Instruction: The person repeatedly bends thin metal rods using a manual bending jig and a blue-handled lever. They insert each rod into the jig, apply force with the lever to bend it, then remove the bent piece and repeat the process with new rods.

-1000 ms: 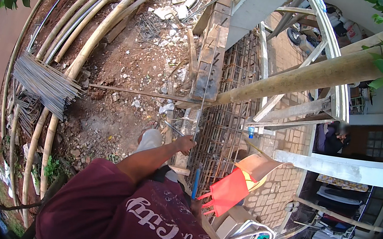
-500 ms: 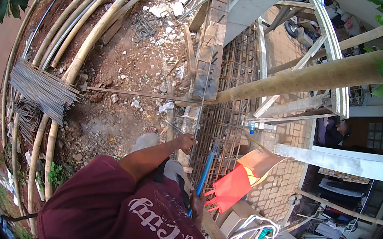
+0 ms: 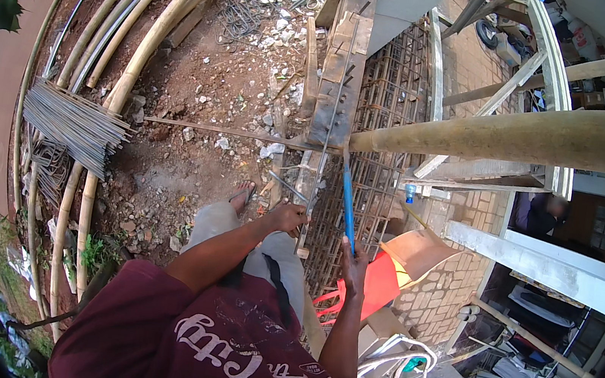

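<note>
My left hand (image 3: 289, 219) is closed on a thin steel rod (image 3: 331, 116), near its lower end. That rod runs away from me along a thick wooden board (image 3: 333, 113) studded with upright metal pins. A short piece of metal bar (image 3: 287, 186) pokes out just beyond my left knuckles. My right hand (image 3: 355, 270) grips the lower end of a long blue-handled rebar bender (image 3: 347, 204). The bender's far tip reaches the near end of the pinned board, close beside the rod; whether it hooks the rod is too small to tell. Beneath the bender lies a rusty rebar cage (image 3: 385, 116).
A thick bamboo pole (image 3: 508, 136) crosses at the right. By my right arm are a red bag (image 3: 369, 293) and a coiled white hose (image 3: 393, 369). At left, cut steel rods (image 3: 74, 121) lie across bamboo poles (image 3: 139, 64). A person (image 3: 540, 213) is at the far right.
My right hand has moved forward from beside my body, carrying the bender's tip away from me to the board's near end. My left hand keeps its hold on the rod.
</note>
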Demonstrator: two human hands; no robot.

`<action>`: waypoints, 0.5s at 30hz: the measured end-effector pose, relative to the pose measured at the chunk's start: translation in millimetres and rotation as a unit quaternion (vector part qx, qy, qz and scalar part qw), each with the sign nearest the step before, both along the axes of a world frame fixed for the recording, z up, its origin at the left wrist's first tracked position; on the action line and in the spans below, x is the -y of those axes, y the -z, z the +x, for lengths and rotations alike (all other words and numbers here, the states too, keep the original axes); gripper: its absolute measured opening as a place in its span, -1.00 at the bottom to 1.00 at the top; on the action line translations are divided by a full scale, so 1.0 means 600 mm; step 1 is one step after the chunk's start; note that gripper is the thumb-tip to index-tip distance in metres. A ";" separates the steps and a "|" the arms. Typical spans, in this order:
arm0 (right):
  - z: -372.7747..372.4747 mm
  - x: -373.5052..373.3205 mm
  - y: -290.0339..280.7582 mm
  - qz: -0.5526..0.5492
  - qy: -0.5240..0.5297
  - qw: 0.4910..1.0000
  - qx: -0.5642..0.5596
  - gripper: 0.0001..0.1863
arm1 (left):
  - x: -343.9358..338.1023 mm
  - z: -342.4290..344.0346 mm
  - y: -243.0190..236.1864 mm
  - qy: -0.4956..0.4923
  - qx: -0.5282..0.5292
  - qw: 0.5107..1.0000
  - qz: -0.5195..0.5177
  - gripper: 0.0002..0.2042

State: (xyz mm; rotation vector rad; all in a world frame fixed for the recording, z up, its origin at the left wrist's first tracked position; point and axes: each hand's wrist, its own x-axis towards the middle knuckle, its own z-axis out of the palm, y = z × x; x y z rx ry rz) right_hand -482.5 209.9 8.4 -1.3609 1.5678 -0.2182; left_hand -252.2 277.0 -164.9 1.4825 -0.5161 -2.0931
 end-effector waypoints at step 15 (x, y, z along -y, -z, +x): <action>-0.035 0.419 0.077 0.083 -0.332 0.935 -0.090 -0.30 | -0.025 -0.020 -0.025 -0.054 0.135 0.987 -0.065 -0.47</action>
